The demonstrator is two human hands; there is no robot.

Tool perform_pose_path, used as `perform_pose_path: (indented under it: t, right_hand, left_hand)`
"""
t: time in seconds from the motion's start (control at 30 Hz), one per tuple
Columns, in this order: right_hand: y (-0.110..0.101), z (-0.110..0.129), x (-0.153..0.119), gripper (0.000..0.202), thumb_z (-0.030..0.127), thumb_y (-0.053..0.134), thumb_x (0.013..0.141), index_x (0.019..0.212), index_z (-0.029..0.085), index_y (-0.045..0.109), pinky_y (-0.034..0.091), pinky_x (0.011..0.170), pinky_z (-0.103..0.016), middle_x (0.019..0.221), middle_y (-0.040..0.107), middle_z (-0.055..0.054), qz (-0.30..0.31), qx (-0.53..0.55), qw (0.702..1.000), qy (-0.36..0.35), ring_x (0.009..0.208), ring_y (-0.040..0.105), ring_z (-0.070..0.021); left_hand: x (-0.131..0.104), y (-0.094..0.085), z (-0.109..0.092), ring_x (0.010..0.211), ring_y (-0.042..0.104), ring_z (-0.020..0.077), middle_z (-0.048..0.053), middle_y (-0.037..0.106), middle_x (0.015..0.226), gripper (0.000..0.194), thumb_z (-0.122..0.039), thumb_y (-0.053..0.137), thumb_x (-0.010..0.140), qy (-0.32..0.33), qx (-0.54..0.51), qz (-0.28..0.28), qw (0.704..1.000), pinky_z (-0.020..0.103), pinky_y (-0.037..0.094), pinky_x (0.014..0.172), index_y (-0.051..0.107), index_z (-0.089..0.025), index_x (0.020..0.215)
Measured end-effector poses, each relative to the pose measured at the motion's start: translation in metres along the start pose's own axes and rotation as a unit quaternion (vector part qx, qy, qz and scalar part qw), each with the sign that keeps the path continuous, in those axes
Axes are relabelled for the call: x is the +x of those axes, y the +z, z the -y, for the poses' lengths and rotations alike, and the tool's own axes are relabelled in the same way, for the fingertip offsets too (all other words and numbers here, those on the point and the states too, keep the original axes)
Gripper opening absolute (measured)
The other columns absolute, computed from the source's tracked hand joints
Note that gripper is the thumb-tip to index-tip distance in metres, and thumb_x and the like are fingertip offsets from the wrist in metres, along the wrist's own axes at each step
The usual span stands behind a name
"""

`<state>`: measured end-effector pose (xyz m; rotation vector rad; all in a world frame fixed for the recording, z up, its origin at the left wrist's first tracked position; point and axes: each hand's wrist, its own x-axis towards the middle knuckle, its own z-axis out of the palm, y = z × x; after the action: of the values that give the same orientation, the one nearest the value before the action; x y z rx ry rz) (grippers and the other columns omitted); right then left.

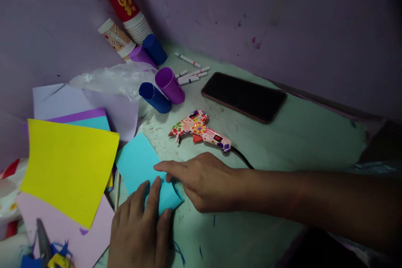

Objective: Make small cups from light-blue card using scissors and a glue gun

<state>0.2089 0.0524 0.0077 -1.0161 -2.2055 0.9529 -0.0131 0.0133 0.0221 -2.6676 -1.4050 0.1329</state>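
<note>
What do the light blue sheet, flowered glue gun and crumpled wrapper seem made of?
Light blue sheet: matte, perhaps card or thin foam; its end curls.
Flowered glue gun: glossy, probably hard plastic, given its bright highlights.
Crumpled wrapper: likely thin plastic film, translucent and wrinkled.

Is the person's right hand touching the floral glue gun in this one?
Apart. The head view shows it: a strip of pale green tabletop is visible between the glue gun and the right hand.
</note>
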Motion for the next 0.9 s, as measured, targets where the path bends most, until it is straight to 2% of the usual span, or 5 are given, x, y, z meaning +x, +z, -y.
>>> perform_pose_path:
  t: [0.1, 0.2, 0.33, 0.6, 0.9]
  right_hand:
    - [0.001, -0.001, -0.001, 0.064, 0.005, 0.048, 0.068, 0.130, 0.017, 0.043, 0.044, 0.062, -0.028, 0.113, 0.068, -0.004, -0.043, 0.015, 0.999, -0.009, 0.083, 0.067, -0.0198]
    - [0.001, -0.003, -0.002, 0.039, 0.006, 0.048, 0.069, 0.104, 0.018, 0.061, 0.042, 0.063, -0.028, 0.093, 0.071, -0.002, -0.093, -0.002, 0.995, 0.016, 0.077, 0.064, -0.0177]
    - [-0.003, -0.006, -0.004, 0.020, 0.010, 0.051, 0.069, 0.078, 0.021, 0.066, 0.033, 0.053, -0.027, 0.087, 0.066, -0.001, -0.048, -0.086, 0.995, 0.002, 0.073, 0.059, -0.0168]
    - [-0.011, -0.002, -0.001, 0.021, 0.014, 0.054, 0.072, 0.085, 0.025, 0.067, 0.019, 0.046, -0.027, 0.093, 0.062, -0.001, 0.081, -0.135, 0.987, -0.022, 0.068, 0.057, -0.0144]
    - [-0.012, -0.001, 0.005, 0.027, 0.015, 0.053, 0.073, 0.097, 0.021, 0.064, 0.021, 0.044, -0.028, 0.099, 0.061, -0.003, 0.055, -0.136, 0.989, 0.005, 0.062, 0.056, -0.0147]
  left_hand:
    - [0.001, -0.001, -0.002, 0.108, 0.050, 0.0315, 0.016, 0.049, 0.125, 0.060, -0.039, 0.040, 0.088, -0.008, -0.007, 0.000, 1.000, 0.047, 0.046, 0.081, 0.024, -0.020, 0.142]
    - [0.001, -0.001, -0.002, 0.107, 0.050, 0.0312, 0.015, 0.049, 0.126, 0.060, -0.040, 0.040, 0.088, -0.009, -0.008, 0.002, 1.000, 0.047, 0.046, 0.082, 0.024, -0.022, 0.143]
    - [0.000, 0.000, 0.000, 0.108, 0.050, 0.0311, 0.015, 0.049, 0.126, 0.060, -0.039, 0.041, 0.088, -0.005, -0.010, 0.007, 1.000, 0.046, 0.046, 0.082, 0.022, -0.023, 0.143]
    - [0.000, -0.003, -0.003, 0.110, 0.049, 0.0314, 0.014, 0.048, 0.126, 0.059, -0.037, 0.041, 0.089, -0.016, -0.011, 0.012, 1.000, 0.047, 0.045, 0.083, 0.022, -0.023, 0.143]
    - [0.001, -0.002, -0.001, 0.109, 0.049, 0.0319, 0.016, 0.048, 0.126, 0.058, -0.035, 0.039, 0.089, 0.003, -0.007, 0.004, 1.000, 0.046, 0.045, 0.082, 0.023, -0.020, 0.143]
